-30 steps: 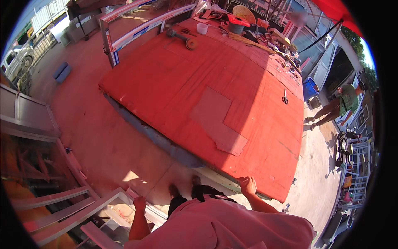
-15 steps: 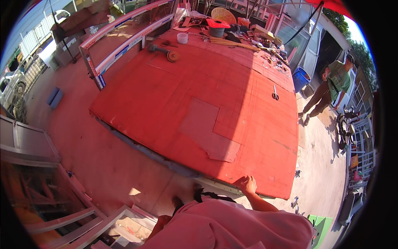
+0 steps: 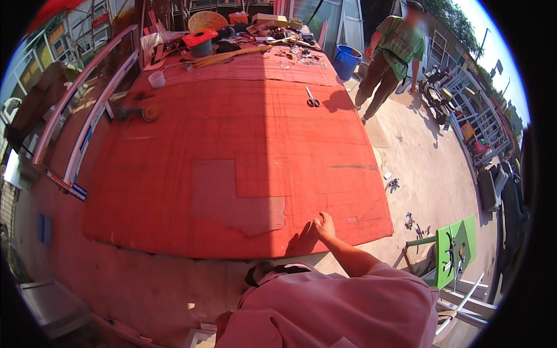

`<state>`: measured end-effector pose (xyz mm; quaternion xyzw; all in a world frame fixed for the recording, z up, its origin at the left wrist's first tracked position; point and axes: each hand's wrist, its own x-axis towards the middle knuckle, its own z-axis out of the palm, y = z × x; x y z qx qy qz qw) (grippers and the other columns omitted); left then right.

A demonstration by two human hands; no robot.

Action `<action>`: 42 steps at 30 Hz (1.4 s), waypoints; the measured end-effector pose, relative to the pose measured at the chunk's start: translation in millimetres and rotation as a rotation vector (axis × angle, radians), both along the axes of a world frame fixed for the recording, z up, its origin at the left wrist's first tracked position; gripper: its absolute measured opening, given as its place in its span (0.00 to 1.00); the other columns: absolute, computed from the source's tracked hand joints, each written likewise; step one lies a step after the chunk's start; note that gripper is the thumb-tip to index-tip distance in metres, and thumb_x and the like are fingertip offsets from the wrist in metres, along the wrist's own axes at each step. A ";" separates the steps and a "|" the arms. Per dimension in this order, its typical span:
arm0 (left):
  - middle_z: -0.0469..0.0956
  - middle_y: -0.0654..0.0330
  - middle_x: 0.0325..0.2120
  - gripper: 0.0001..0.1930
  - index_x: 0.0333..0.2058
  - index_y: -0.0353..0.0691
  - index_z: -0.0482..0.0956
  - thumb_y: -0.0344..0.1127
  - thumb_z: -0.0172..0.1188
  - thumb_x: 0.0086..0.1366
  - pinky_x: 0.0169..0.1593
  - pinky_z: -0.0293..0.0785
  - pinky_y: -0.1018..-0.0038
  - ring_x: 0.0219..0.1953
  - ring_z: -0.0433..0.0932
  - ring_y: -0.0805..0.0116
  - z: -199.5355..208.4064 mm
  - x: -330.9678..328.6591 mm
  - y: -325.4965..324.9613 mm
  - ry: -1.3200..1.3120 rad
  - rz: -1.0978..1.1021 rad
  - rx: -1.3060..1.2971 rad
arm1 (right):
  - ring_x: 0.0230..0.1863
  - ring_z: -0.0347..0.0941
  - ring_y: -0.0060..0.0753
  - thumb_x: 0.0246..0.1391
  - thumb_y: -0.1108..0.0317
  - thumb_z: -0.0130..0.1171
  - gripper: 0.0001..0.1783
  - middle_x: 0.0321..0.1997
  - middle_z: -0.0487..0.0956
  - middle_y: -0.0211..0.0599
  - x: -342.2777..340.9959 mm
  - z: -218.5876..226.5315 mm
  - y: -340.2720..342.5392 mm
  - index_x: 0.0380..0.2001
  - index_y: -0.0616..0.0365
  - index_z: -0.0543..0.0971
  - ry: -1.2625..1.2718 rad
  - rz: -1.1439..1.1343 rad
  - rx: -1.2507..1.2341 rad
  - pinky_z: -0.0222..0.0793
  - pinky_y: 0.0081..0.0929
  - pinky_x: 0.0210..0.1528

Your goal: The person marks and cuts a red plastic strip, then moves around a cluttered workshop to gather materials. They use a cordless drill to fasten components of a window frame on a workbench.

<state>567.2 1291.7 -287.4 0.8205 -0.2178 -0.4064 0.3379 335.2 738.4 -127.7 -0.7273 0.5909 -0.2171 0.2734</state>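
My right hand [image 3: 325, 225] is over the near edge of a large table covered in red cloth [image 3: 325, 156], right of its middle. Its fingers are loosely bent and a little apart, and I see nothing in them. A shadow falls on the cloth just left of it; whether the fingertips touch the cloth is unclear. Only a dark bit of my left arm [image 3: 222, 323] shows beside my shirt, and its hand is hidden. Ahead of the right hand lies a patch of duller cloth [image 3: 214, 188]. Scissors [image 3: 312, 98] rest farther off, near the right edge.
An angle grinder [image 3: 139, 112] and a white cup [image 3: 156, 79] sit at the table's far left. A red-topped spool [image 3: 201, 44] stands among clutter at the back. Beyond the right edge are a blue bucket [image 3: 347, 62], a walking person [image 3: 394, 55] and a green stool [image 3: 455, 252].
My view has swung right, so the table appears shifted left and more of the right side shows. The other person has come nearer. My right hand stays by the near edge.
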 end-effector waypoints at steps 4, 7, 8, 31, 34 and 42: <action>0.84 0.57 0.32 0.11 0.33 0.48 0.84 0.43 0.62 0.53 0.37 0.78 0.58 0.35 0.83 0.55 9.3 9.8 -20.4 -0.055 0.030 -0.152 | 0.53 0.76 0.44 0.60 0.57 0.56 0.25 0.51 0.80 0.49 18.3 7.7 -45.8 0.53 0.66 0.76 -0.383 -0.254 0.132 0.69 0.34 0.57; 0.84 0.57 0.31 0.10 0.32 0.48 0.84 0.43 0.62 0.52 0.35 0.78 0.57 0.34 0.83 0.55 15.0 11.1 -35.7 -0.129 0.014 -0.235 | 0.40 0.78 0.35 0.64 0.52 0.52 0.21 0.41 0.80 0.38 28.3 21.7 -90.2 0.45 0.60 0.79 -0.670 -0.420 0.381 0.74 0.34 0.41; 0.84 0.57 0.31 0.10 0.32 0.48 0.84 0.43 0.62 0.52 0.35 0.78 0.57 0.34 0.83 0.55 15.0 13.4 -42.5 -0.184 -0.031 -0.158 | 0.38 0.78 0.35 0.65 0.50 0.50 0.21 0.39 0.80 0.37 32.5 24.8 -104.9 0.43 0.58 0.79 -0.765 -0.483 0.479 0.74 0.34 0.37; 0.81 0.56 0.23 0.10 0.28 0.42 0.80 0.40 0.53 0.60 0.28 0.75 0.62 0.25 0.81 0.59 98.9 0.1 -166.6 -0.270 -0.295 0.349 | 0.59 0.70 0.63 0.66 0.35 0.35 0.40 0.57 0.73 0.55 4.8 170.2 -467.5 0.55 0.67 0.66 -1.842 -0.361 0.310 0.68 0.62 0.62; 0.82 0.55 0.24 0.16 0.29 0.38 0.83 0.43 0.52 0.63 0.32 0.76 0.68 0.27 0.81 0.66 97.5 1.0 -166.8 -0.278 -0.232 0.248 | 0.62 0.68 0.60 0.66 0.37 0.33 0.39 0.60 0.72 0.55 -21.2 165.4 -496.6 0.56 0.66 0.67 -1.822 -0.275 0.350 0.69 0.61 0.61; 0.83 0.46 0.29 0.22 0.34 0.32 0.85 0.50 0.57 0.59 0.41 0.76 0.63 0.35 0.83 0.56 102.8 -25.6 -166.4 0.143 0.468 0.252 | 0.41 0.82 0.36 0.65 0.61 0.44 0.17 0.44 0.83 0.39 -1.8 145.1 -488.6 0.48 0.57 0.78 -1.661 -0.003 0.502 0.81 0.33 0.39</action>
